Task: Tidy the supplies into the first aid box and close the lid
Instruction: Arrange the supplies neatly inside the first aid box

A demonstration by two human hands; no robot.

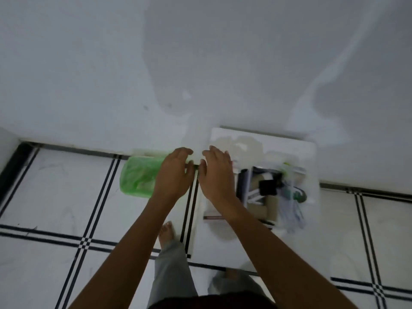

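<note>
Both my hands are out in front, palms down, side by side and nearly touching at the fingertips. Left hand (176,172): fingers loosely curled, hovering over the right end of a green plastic lid (139,178) that lies flat on the floor. Can't tell if it touches the lid. Right hand (217,175): fingers spread a bit, slightly bent, over the left edge of the first aid box (308,172). Something small and dark sits between the two sets of fingertips; too blurred to say whether I'm pinching it or what it is.

The box is white, open, on the floor just right of my right hand, back edge against the wall (200,63). It's full of jumbled supplies (270,190): a black item, beige rolls or cartons, clear plastic wrappers, something green. Frame is motion-blurred, so no finer ID.

The green lid is just left of the box, well apart from its opening, also up against the wall base.

Floor (55,197) is white tile with black double lines. My bare left foot (166,233) and grey trouser legs (169,270) show below my arms.
</note>
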